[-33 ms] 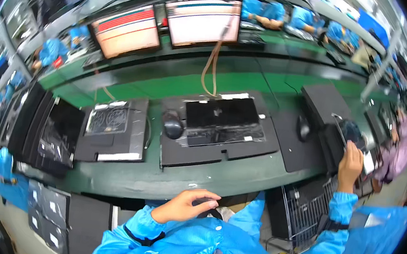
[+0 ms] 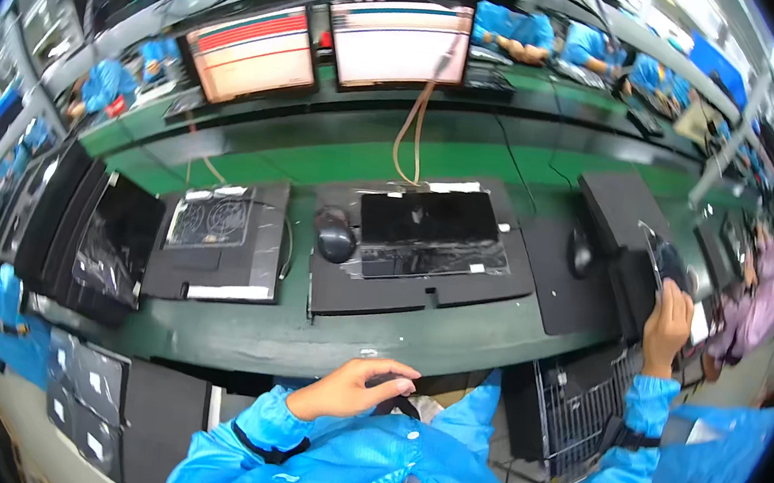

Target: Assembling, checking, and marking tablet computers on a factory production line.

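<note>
My right hand [image 2: 668, 330] is closed at the right end of the bench, its fingers pinching the near edge of a thin flat panel with a bright rim [image 2: 654, 258]. Most of that panel is seen edge-on, so its kind is unclear. Close to my body, before the bench's front edge, my left hand [image 2: 352, 391] hangs with fingers stretched and thumb apart, holding nothing I can see. Straight ahead, a dark film-covered screen assembly [image 2: 429, 220] lies on a black foam pad [image 2: 380, 307]. A black mouse [image 2: 335, 238] rests to its left.
Left on the bench [image 2: 236, 334] sits a second foam pad [image 2: 257, 270] with a unit showing round outlines [image 2: 210, 223]. Further left stand stacked black trays [image 2: 64, 217]. Two monitors [image 2: 398, 45] hang behind. A wire rack [image 2: 576, 412] stands below right. People in blue work across the bench.
The view has turned slightly, so the bench things sit a little further right. Both hands keep nearly the same pose, the right one still at the panel's edge.
</note>
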`<state>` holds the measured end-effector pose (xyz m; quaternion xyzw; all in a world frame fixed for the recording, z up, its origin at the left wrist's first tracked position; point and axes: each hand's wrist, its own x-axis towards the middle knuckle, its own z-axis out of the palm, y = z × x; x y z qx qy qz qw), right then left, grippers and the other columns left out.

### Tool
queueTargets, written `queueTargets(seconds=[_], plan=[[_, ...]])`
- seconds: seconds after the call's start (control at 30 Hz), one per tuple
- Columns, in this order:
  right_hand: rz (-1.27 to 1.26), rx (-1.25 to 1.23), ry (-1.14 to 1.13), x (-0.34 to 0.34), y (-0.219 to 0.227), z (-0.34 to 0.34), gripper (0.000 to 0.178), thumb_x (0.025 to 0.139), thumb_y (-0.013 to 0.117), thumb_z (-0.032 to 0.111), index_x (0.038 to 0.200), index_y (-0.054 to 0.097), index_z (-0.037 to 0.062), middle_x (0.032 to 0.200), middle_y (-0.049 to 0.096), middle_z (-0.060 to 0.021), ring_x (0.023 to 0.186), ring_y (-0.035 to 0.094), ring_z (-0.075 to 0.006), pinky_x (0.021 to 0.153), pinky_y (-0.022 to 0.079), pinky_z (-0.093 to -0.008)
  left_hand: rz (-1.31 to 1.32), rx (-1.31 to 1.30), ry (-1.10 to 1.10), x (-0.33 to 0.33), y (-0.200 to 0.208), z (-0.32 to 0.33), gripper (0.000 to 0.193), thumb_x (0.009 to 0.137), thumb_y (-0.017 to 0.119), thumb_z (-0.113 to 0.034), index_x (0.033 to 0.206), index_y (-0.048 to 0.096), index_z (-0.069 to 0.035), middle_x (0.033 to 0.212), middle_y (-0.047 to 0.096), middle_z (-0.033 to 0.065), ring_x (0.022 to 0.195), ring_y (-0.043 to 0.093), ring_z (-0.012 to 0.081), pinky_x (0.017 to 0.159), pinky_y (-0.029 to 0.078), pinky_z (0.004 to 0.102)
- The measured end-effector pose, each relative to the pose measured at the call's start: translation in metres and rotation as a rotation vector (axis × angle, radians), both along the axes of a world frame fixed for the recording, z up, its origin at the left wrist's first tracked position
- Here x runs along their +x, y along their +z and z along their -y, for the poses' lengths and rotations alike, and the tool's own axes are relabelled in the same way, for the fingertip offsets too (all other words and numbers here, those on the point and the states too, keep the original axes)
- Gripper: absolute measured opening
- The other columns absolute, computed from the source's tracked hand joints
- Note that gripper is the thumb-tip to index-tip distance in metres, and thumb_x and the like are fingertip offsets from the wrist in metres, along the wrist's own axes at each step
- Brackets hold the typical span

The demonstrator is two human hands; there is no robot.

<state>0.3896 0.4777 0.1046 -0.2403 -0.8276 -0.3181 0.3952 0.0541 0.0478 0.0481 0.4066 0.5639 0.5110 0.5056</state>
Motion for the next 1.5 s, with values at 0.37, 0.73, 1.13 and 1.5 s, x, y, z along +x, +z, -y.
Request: queueTargets(seconds=[0.37,0.73,1.13,1.5], plan=[[0.278,0.051,1.057,-0.191,0.031,0.204,0.029,0.087,0.073,0.010,0.115,0.069,0.0146,0.120,0.072,-0.0031,0.111,0.071,-0.0231,0.098,0.047,-0.0383,0.918,0.444,0.266,-0.040,0.021,0.039,0.060,0.102,0.058,-0.031,0.149,0.043,0.002,0.142,0.058,0.0192,0.132,0.056,0.0313,0.112,0.045,0.0486],[0.161,-0.578,0.906,-0.437,-0.050,0.256,0.052,0.091,0.072,0.041,0.118,0.066,-0.0018,0.134,0.056,-0.0216,0.134,0.048,-0.0414,0.111,0.040,-0.0513,0.334,0.689,1.217,-0.015,-0.031,0.186,0.054,0.091,0.061,0.002,0.143,0.050,0.000,0.138,0.060,0.0135,0.129,0.057,0.0299,0.113,0.042,0.0472],[0.508,-0.410,1.148,-0.454,-0.051,0.282,0.030,0.084,0.071,0.023,0.106,0.068,0.0024,0.129,0.062,-0.0159,0.138,0.047,-0.0344,0.118,0.032,-0.0551,0.608,0.796,1.356,-0.027,-0.031,0.214,0.050,0.094,0.059,-0.001,0.143,0.053,-0.005,0.142,0.059,0.0127,0.134,0.054,0.0327,0.116,0.039,0.0508],[0.678,-0.578,1.242,-0.440,0.001,0.304,0.020,0.084,0.077,0.017,0.100,0.072,0.0062,0.092,0.070,-0.0102,0.092,0.067,-0.0303,0.098,0.050,-0.0475,0.843,0.876,1.166,-0.045,-0.033,0.209,0.033,0.099,0.057,-0.009,0.130,0.065,-0.003,0.135,0.067,0.0121,0.130,0.059,0.0316,0.115,0.041,0.0519]])
